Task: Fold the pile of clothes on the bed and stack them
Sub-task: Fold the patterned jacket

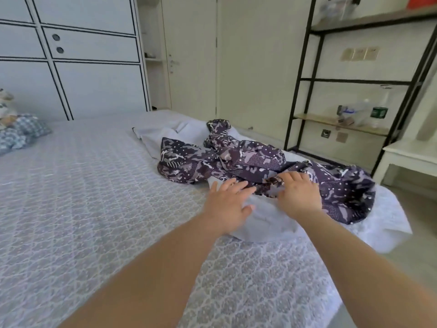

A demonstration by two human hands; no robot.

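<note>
Left hand (227, 204) flat on white cloth (267, 218), right hand (298, 195) spread on patterned garment (248, 159)

Two hands on crumpled clothes at the right side of a bed.
The left hand (226, 204) lies flat on a white garment (264, 216); the right hand (298, 194) touches a purple patterned garment (236, 157). The bed (82, 197) has a patterned cover; a black shelf (350, 81) stands behind.

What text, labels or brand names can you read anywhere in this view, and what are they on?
None can be read.
Green label on the bottle on the shelf: too blurred.
Blue marking on the clear plastic item beside it: too blurred.
Patterned garment under the hands: camouflage and dots only, no words.
</note>
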